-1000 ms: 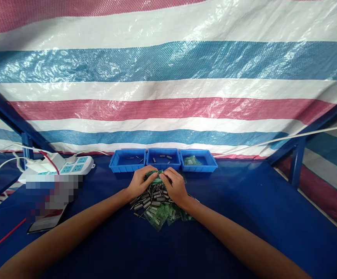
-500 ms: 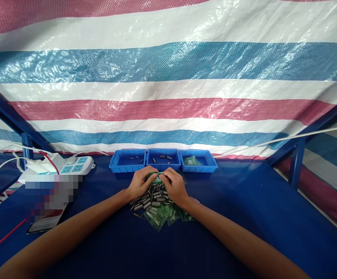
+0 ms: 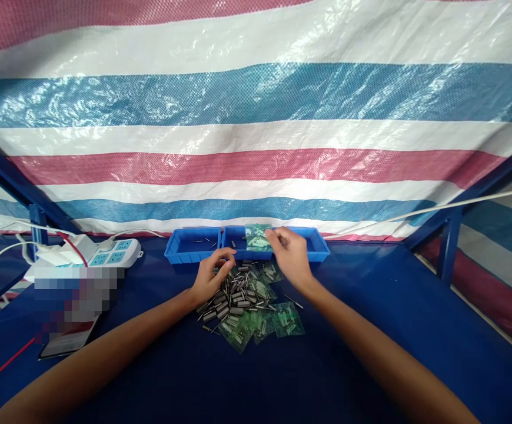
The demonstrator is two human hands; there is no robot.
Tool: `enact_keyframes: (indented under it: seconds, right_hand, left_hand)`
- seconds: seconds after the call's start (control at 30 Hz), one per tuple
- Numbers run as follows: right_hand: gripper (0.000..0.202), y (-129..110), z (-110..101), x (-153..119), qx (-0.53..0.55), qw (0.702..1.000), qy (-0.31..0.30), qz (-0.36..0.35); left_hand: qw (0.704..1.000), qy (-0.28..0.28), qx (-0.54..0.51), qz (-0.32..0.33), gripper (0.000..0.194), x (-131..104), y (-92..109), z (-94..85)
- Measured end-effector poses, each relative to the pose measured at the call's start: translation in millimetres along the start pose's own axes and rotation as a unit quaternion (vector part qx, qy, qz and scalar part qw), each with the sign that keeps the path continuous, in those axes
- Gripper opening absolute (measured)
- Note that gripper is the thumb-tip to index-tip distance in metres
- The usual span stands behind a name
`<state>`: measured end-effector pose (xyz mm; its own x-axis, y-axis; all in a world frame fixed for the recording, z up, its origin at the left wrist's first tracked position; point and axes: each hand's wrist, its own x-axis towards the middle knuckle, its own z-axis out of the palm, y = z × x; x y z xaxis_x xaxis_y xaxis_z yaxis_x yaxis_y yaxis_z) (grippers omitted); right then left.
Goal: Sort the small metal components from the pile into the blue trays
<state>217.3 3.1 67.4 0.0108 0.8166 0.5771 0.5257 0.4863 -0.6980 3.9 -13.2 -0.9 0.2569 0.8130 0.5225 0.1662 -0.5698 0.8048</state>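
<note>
"Largest first, from the pile of metal parts [image 3: 235, 299]?"

"Beyond it hangs a striped sheet [image 3: 256, 97]; beneath it is a blue table [image 3: 371, 330]; just past it stand three blue trays [image 3: 192, 257] in a row, probably abutting to keep kinds apart within reach."

"And the hands?"

"The right hand [image 3: 292, 254] is beyond the pile and to its right, pinching a green bag [image 3: 257, 237] by one edge; likely that grip leaves the contents uncrushed; the bag is raised beyond the pile, though I cannot tell whether over the trays or before them; the left hand [image 3: 212, 275] is at the pile's far left, fingers loosely curled, thumb slightly apart, nothing visible between them."

"Smaller still?"

"Flat green bags [image 3: 288, 320] lie along the pile's near and right edges, perhaps kept off the loose pieces; one thin pin [image 3: 293, 301] lies just right of it."
</note>
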Motion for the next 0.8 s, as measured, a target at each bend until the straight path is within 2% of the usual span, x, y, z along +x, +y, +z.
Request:
enact_keyframes:
  seconds: [0.1, 0.17, 0.23, 0.33, 0.47, 0.53, 0.67, 0.8]
  right_hand:
    - [0.038, 11.0, -28.2, 26.2, -0.146, 0.989, -0.031, 0.018]
    - [0.035, 19.9, -42.8, 38.0, -0.251, 0.965, -0.055, 0.052]
    - [0.033, 28.9, -50.7, 43.8, -0.326, 0.937, -0.096, 0.082]
    - [0.035, 38.2, -50.9, 44.2, -0.392, 0.904, -0.14, 0.096]
    - [0.031, 32.8, -44.9, 39.7, -0.42, 0.89, -0.163, 0.072]
    - [0.029, 22.7, -43.6, 36.7, -0.41, 0.888, -0.201, 0.054]
    - [0.027, 1.1, -42.5, 27.8, -0.357, 0.856, -0.374, -0.004]
    - [0.017, -9.5, -40.2, 16.8, -0.38, 0.792, -0.478, -0.003]
  left_hand:
    - [1.0, -0.004, 0.003, 0.002, 0.028, 0.7, 1.5, 0.5]
    - [1.0, -0.005, 0.009, 0.001, 0.027, 0.9, 2.4, 0.5]
    - [1.0, -0.007, 0.014, -0.002, 0.026, 1.0, 3.1, 0.3]
    - [1.0, -0.009, 0.014, -0.006, 0.024, 1.1, 4.0, 0.2]
    - [1.0, -0.006, 0.012, -0.006, 0.023, 1.4, 4.1, 0.3]
    - [1.0, -0.008, 0.013, -0.004, 0.023, 1.5, 3.5, 0.3]
    - [1.0, -0.011, 0.02, 0.002, 0.023, 1.3, 2.2, 0.2]
    - [1.0, -0.009, 0.024, -0.004, 0.022, 1.2, 2.6, 0.1]
